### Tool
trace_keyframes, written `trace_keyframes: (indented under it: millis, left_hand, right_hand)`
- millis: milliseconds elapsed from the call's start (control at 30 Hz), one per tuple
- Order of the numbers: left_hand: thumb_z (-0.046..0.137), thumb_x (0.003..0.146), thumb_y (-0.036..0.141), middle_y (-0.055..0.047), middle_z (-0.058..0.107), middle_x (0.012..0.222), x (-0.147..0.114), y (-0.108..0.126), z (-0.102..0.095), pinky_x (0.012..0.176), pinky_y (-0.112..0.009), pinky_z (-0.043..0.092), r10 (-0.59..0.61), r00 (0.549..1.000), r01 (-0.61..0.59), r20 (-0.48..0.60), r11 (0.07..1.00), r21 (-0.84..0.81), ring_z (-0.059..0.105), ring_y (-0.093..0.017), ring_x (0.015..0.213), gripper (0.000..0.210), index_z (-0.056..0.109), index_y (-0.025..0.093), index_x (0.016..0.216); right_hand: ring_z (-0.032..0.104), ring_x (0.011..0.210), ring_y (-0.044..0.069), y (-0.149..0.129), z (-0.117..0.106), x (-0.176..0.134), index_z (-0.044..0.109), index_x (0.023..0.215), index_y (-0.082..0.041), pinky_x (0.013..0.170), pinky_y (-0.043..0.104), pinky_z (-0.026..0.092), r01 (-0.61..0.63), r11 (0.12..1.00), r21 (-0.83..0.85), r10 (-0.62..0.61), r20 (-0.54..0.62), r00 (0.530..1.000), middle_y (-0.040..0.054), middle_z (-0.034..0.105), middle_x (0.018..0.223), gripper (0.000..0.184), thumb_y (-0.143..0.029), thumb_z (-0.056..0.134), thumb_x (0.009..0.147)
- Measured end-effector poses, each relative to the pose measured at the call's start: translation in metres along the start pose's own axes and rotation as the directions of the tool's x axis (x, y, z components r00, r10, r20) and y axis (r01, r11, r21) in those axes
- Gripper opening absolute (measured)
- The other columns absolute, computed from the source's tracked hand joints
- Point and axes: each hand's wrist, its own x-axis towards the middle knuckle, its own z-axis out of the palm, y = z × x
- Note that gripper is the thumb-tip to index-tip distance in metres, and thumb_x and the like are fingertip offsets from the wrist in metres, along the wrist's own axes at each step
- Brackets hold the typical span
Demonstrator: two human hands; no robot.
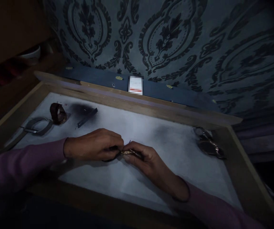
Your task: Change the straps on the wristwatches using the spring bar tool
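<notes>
Near the middle of the white-lined tray, my left hand (pixel 98 144) and my right hand (pixel 148 156) meet over a small gold-coloured wristwatch (pixel 126 152). Its shiny case is seen edge-on between the fingertips. My left fingers are closed on its dark strap (pixel 113 154), which is partly hidden under the hand. The thumb and fingers of my right hand pinch the gold case from the other side. A thin pointed bit sticks up just above the right fingertips, too small to name. Behind my left hand lies a flat dark strip (pixel 87 117).
A brown-strapped watch (pixel 57 114) and a looped grey strap (pixel 39 126) lie at the tray's left. Dark-lensed glasses (pixel 208 145) lie at the right. Raised wooden edges (pixel 254 168) surround the white surface. A small white card (pixel 135 85) stands behind the rear edge, before the patterned wall.
</notes>
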Motion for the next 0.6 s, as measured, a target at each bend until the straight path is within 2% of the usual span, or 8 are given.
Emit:
trace_keyframes:
  millis: [100, 200, 300, 400, 500, 600]
  left_hand:
    - [0.046, 0.091, 0.010, -0.003, 0.059, 0.076, -0.0001, 0.0027, -0.0007, 0.062, -0.025, 0.041, 0.057, 0.998, -0.050, -0.036, 0.985, 0.166, 0.054, -0.014, 0.069, 0.016, 0.058, 0.015, 0.081]
    - [0.042, 0.092, 0.008, -0.004, 0.059, 0.074, -0.0002, 0.0069, -0.0002, 0.058, -0.027, 0.040, 0.126, 0.991, -0.096, -0.054, 0.918, 0.384, 0.051, -0.015, 0.067, 0.022, 0.057, 0.015, 0.078]
    - [0.039, 0.092, 0.004, -0.004, 0.059, 0.073, -0.0009, 0.0097, 0.0015, 0.056, -0.027, 0.038, 0.186, 0.981, -0.137, -0.047, 0.853, 0.504, 0.048, -0.015, 0.064, 0.026, 0.056, 0.014, 0.075]
    - [0.038, 0.094, 0.005, -0.005, 0.061, 0.076, -0.0022, 0.0084, 0.0021, 0.059, -0.027, 0.040, 0.196, 0.980, -0.151, -0.043, 0.861, 0.486, 0.049, -0.015, 0.067, 0.025, 0.057, 0.015, 0.081]
    - [0.040, 0.096, 0.011, -0.006, 0.062, 0.083, -0.0036, 0.0053, 0.0003, 0.065, -0.027, 0.043, 0.127, 0.990, -0.097, -0.066, 0.935, 0.342, 0.053, -0.016, 0.074, 0.018, 0.058, 0.014, 0.093]
    - [0.040, 0.097, 0.014, -0.007, 0.060, 0.088, -0.0045, 0.0043, -0.0028, 0.071, -0.028, 0.045, 0.047, 0.993, -0.024, -0.104, 0.977, 0.212, 0.053, -0.017, 0.081, 0.017, 0.057, 0.014, 0.101]
  right_hand:
    - [0.058, 0.074, 0.013, 0.0009, 0.0000, 0.0004, 0.065, 0.091, -0.022, 0.065, 0.025, 0.049, -0.014, 0.998, 0.063, 0.013, 0.007, 1.000, 0.0001, 0.064, 0.082, 0.019, -0.040, 0.064, 0.089]
    - [0.059, 0.074, 0.013, 0.0014, -0.0012, 0.0012, 0.063, 0.094, -0.021, 0.067, 0.026, 0.050, -0.050, 0.984, 0.169, 0.046, 0.025, 0.999, 0.0000, 0.064, 0.082, 0.020, -0.039, 0.066, 0.087]
    - [0.062, 0.076, 0.013, 0.0008, -0.0026, 0.0022, 0.063, 0.093, -0.020, 0.071, 0.027, 0.052, -0.077, 0.973, 0.217, 0.075, 0.017, 0.997, 0.0005, 0.065, 0.083, 0.017, -0.035, 0.067, 0.086]
    - [0.061, 0.076, 0.013, 0.0011, -0.0023, 0.0024, 0.064, 0.091, -0.021, 0.070, 0.026, 0.052, -0.069, 0.973, 0.220, 0.078, -0.032, 0.996, -0.0002, 0.065, 0.083, 0.014, -0.029, 0.071, 0.082]
    - [0.059, 0.071, 0.011, 0.0030, 0.0000, 0.0018, 0.064, 0.089, -0.022, 0.065, 0.024, 0.050, -0.051, 0.972, 0.230, 0.070, -0.076, 0.995, -0.0021, 0.063, 0.079, 0.015, -0.023, 0.074, 0.077]
    - [0.061, 0.076, 0.011, 0.0049, 0.0020, 0.0014, 0.065, 0.089, -0.022, 0.071, 0.024, 0.051, -0.032, 0.969, 0.246, 0.056, -0.092, 0.994, -0.0022, 0.064, 0.083, 0.018, -0.018, 0.074, 0.075]
